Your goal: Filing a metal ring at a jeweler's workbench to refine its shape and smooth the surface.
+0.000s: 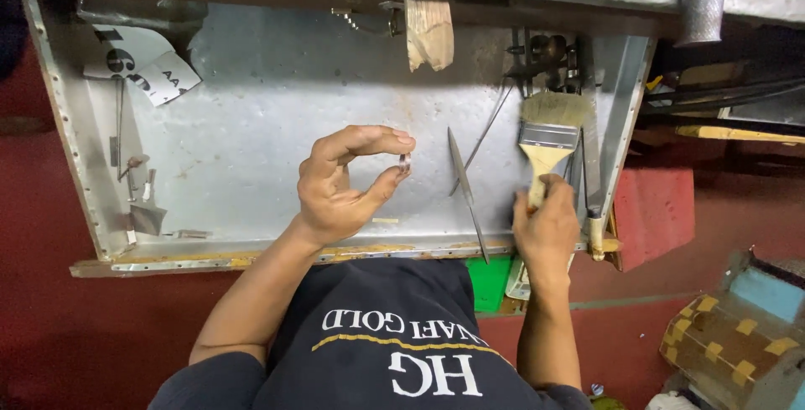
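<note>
Grey sheet-metal tray (251, 116) across the upper and middle frame, raised riveted rims, dull red floor all round. Left hand (335, 188) at centre, thumb and forefinger pinched on a small metal ring (405, 161), remaining fingers curled, ring lifted clear of the tray floor. Right hand (547, 225) right of centre, clenched round the pale wooden handle of a flat paintbrush (549, 137), bristles pointing toward the top of the frame, metal ferrule just above the knuckles.

Between the hands, lying on the tray: a long pointed blade (465, 188) and a thin rod (490, 125), both slanting. Far right rim: several upright tools, too dark to name. Upper left: torn paper labels (147, 70). Lower left corner: small metal scraps (147, 217). Top centre: a pale wooden block (429, 28) hanging over the rim.

Judged best done so: light, steady pinch on the ring's edges, faces left open; ring kept over the tray so a slip lands inside the rims; brush brought in with bristle tips only, short strokes; elbow well away from the blade point.
</note>
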